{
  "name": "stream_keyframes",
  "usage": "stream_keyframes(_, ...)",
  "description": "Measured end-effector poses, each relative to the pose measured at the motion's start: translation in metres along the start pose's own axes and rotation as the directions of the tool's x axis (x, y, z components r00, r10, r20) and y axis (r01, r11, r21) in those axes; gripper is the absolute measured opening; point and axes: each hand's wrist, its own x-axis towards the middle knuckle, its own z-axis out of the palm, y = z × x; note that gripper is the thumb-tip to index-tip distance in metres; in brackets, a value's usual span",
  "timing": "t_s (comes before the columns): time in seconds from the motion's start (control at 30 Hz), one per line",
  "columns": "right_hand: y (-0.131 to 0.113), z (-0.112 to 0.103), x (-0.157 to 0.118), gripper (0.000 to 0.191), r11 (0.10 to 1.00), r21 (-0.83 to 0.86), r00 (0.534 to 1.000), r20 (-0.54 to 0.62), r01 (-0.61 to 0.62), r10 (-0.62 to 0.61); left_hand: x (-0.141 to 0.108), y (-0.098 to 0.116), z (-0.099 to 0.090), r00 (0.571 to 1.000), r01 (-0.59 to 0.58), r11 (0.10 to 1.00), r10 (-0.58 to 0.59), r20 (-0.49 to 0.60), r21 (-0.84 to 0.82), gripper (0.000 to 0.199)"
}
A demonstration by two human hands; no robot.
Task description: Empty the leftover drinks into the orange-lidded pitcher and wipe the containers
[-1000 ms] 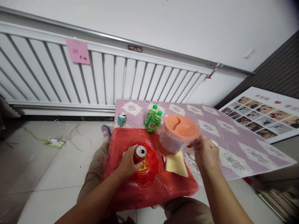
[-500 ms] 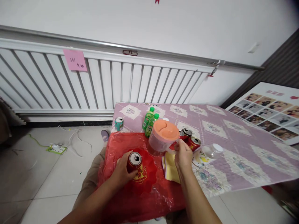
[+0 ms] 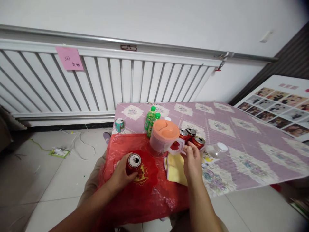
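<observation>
My left hand [image 3: 123, 170] is wrapped around a dark red drink can [image 3: 134, 166], upright with its top opened. Beneath it lies a red scalloped tray [image 3: 151, 175] with a gold print. A clear plastic pitcher [image 3: 156, 145] with an orange lid [image 3: 166, 130] stands behind it to the right, its handle turned toward me. At the handle's outer edge is my right hand [image 3: 193, 159], thumb and fingers slightly apart and no longer around the handle; whether the fingertips still touch it is hard to see. Below the pitcher is a folded yellow cloth [image 3: 176, 169].
Two green bottles [image 3: 150, 119] stand behind the pitcher, and a teal can [image 3: 119, 125] is at the left corner. Several red and dark cans [image 3: 199, 142] and a clear jar [image 3: 217, 150] are at right. Red plastic sheeting [image 3: 166, 199] covers the near table; a radiator [image 3: 137, 80] is behind.
My right hand has come off the pitcher handle, which now shows whole. The pitcher and the can sit slightly further left in view, as the camera has shifted.
</observation>
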Motion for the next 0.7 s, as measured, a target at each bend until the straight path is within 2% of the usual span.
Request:
stream_keyframes(0.07,0.007,-0.012,-0.007,0.055,0.992,-0.115,0.999,-0.005,0.046,-0.047,0.0,-0.001,0.0,1.0,0.006,1.0,-0.006,0.011,-0.001,0.075)
stream_keyframes(0.13,0.015,-0.02,-0.018,0.055,0.914,-0.374,0.987,0.083,0.159,-0.138,0.0,-0.001,-0.001,1.0,0.01,1.0,-0.01,0.008,-0.005,0.076)
stream_keyframes(0.2,0.024,-0.023,-0.03,0.059,0.697,-0.666,0.962,0.222,0.268,-0.158,0.0,-0.001,-0.001,1.0,0.016,1.0,-0.016,0.001,-0.005,0.077)
stream_keyframes(0.23,0.028,-0.022,-0.037,0.061,0.569,-0.77,0.955,0.271,0.29,-0.12,0.0,0.0,-0.001,1.0,0.02,1.0,-0.02,0.001,-0.002,0.077)
stream_keyframes(0.3,0.036,-0.02,-0.048,0.063,0.379,-0.881,0.953,0.303,0.282,-0.003,0.0,0.001,-0.002,0.999,0.035,0.999,-0.035,0.01,0.008,0.077)
stream_keyframes(0.33,0.039,-0.02,-0.052,0.062,0.312,-0.908,0.95,0.31,0.28,0.048,0.0,0.002,-0.002,0.999,0.041,0.999,-0.041,0.019,0.015,0.078)
stream_keyframes(0.4,0.044,-0.02,-0.056,0.061,0.234,-0.928,0.942,0.319,0.289,0.102,0.0,0.003,-0.003,0.998,0.049,0.998,-0.05,0.028,0.026,0.078)
stream_keyframes(0.47,0.049,-0.024,-0.056,0.06,0.22,-0.925,0.937,0.337,0.31,0.097,0.0,0.005,-0.003,0.998,0.054,0.998,-0.055,0.026,0.034,0.078)
stream_keyframes(0.53,0.055,-0.03,-0.053,0.059,0.253,-0.906,0.931,0.361,0.338,0.048,0.0,0.007,-0.004,0.998,0.057,0.998,-0.057,0.021,0.036,0.078)
stream_keyframes(0.63,0.066,-0.039,-0.046,0.053,0.357,-0.846,0.915,0.398,0.395,-0.067,0.0,0.008,-0.004,0.998,0.056,0.998,-0.057,0.024,0.032,0.077)
stream_keyframes(0.7,0.074,-0.045,-0.039,0.052,0.461,-0.783,0.906,0.4,0.417,-0.139,0.0,0.009,-0.004,0.998,0.057,0.998,-0.057,0.025,0.026,0.077)
